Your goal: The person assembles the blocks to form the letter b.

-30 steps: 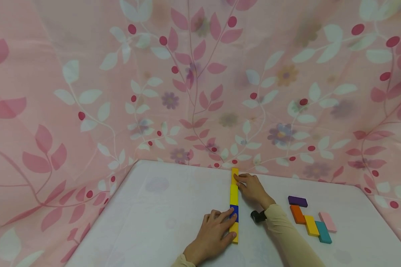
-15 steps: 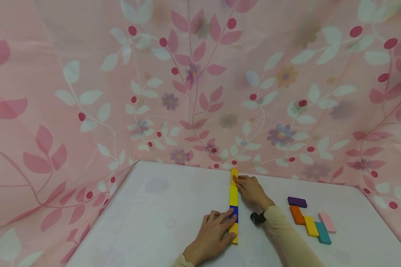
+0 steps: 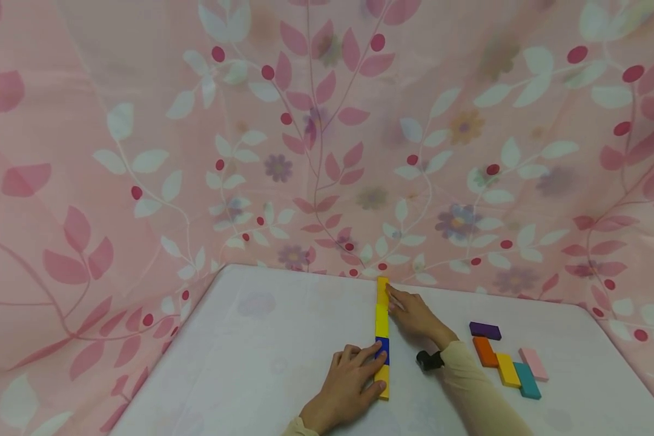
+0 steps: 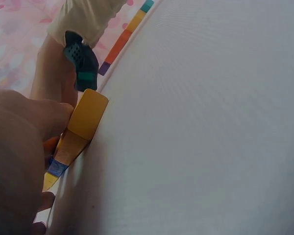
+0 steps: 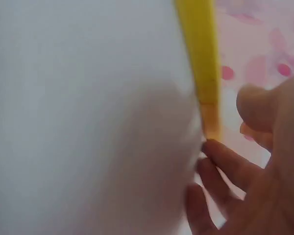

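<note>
A straight row of blocks lies end to end on the table: a far yellow block (image 3: 383, 290), a brighter yellow block (image 3: 381, 321), a blue block (image 3: 385, 344) and a near yellow block (image 3: 383, 372). The left hand (image 3: 343, 387) rests its fingertips on the blue block, its thumb on the near yellow one. Beside the far yellow block, the right hand (image 3: 416, 316) has its index fingertip at the right edge. In the right wrist view its thumb and fingers are apart around the row's far end (image 5: 211, 122); contact is unclear.
On the right lie loose blocks: purple (image 3: 485, 330), orange (image 3: 485, 352), yellow (image 3: 508, 370), teal (image 3: 527, 380) and pink (image 3: 533, 364). A floral curtain (image 3: 327, 181) hangs behind the white table (image 3: 283, 327). A black wrist camera (image 3: 429, 361) sits by the right sleeve.
The right hand has shifted slightly right, its index finger moving from the top of the far yellow block to its right edge. The left hand and the row stay put.
</note>
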`<state>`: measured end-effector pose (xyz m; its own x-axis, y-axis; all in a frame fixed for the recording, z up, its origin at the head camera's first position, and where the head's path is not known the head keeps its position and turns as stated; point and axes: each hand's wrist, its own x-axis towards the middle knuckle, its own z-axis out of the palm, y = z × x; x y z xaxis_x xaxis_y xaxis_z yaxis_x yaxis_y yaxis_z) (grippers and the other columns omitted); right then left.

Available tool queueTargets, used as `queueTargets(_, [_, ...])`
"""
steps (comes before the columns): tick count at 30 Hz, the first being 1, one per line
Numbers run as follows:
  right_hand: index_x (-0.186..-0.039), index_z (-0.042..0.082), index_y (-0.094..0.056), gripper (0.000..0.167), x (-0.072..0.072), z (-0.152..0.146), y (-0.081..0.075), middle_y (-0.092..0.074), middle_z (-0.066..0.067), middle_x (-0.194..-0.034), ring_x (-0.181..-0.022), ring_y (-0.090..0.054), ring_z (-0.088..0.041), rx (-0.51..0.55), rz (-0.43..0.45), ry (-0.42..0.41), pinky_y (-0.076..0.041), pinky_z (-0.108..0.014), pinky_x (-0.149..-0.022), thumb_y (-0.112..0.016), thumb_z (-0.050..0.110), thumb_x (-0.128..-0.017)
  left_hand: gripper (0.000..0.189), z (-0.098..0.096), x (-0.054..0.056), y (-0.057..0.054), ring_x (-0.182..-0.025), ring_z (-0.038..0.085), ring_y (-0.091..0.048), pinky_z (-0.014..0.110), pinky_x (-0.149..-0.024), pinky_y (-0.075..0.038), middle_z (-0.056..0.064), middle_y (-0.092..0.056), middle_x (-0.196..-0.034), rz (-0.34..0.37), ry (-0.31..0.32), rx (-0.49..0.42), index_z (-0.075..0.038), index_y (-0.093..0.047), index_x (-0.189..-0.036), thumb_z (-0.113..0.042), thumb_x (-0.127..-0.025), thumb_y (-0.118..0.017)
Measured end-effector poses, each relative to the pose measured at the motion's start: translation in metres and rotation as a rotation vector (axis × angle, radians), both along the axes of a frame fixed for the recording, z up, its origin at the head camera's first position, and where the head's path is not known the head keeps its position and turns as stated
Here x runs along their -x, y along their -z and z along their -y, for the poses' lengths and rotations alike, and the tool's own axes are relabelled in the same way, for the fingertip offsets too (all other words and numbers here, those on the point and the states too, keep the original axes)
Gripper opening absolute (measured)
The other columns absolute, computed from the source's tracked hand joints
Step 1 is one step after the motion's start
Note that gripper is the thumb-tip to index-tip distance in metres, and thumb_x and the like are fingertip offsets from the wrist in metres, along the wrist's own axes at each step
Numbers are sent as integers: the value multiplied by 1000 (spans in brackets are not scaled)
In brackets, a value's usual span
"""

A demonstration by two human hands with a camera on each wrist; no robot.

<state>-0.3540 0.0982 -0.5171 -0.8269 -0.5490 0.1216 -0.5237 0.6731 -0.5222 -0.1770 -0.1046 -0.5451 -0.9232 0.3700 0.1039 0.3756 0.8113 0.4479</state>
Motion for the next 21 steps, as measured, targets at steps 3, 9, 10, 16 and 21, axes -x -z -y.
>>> queueTargets(3, [-164,3,-37,61,-7,-17,-10,-56,-30,-152,-136,-55,-50,31,56,9,-39,-67,-115,-55,26,-111,54,0,0,0,-131,19,-44,45,-101,-38,-13,-40,-169,6,1,2,-35,-52,-158,-56,-108,-51])
queueTargets(9, [-154,-2,-51,64,-27,-74,-30,-56,-33,-150,-135,-54,-55,23,17,82,-44,-69,-108,-67,37,-105,53,-1,-2,0,-130,18,-44,44,-101,-38,-12,-40,-169,-16,6,13,-34,-52,-158,-54,-109,-50])
queueTargets(10, [-153,-2,-52,65,-30,-85,-33,-55,-33,-150,-136,-52,-56,16,8,101,-43,-70,-108,-68,37,-104,53,-2,-2,0,-130,18,-44,44,-101,-37,-12,-40,-169,-18,6,14,-34,-52,-158,-54,-109,-50])
queueTargets(16, [-149,-9,-52,70,-42,-137,-41,-49,-44,-146,-126,-47,-69,-165,-39,302,-45,-77,-96,-69,39,-102,53,0,-4,1,-131,19,-44,44,-102,-37,-10,-41,-169,-54,3,14,-31,-52,-158,-53,-110,-49])
queueTargets(21, [-149,-12,-48,76,-41,-155,-32,-48,-49,-142,-123,-45,-73,-251,22,378,-42,-79,-98,-63,47,-103,53,1,-5,2,-131,20,-45,45,-101,-37,-8,-42,-169,-82,14,-3,-30,-52,-158,-52,-110,-48])
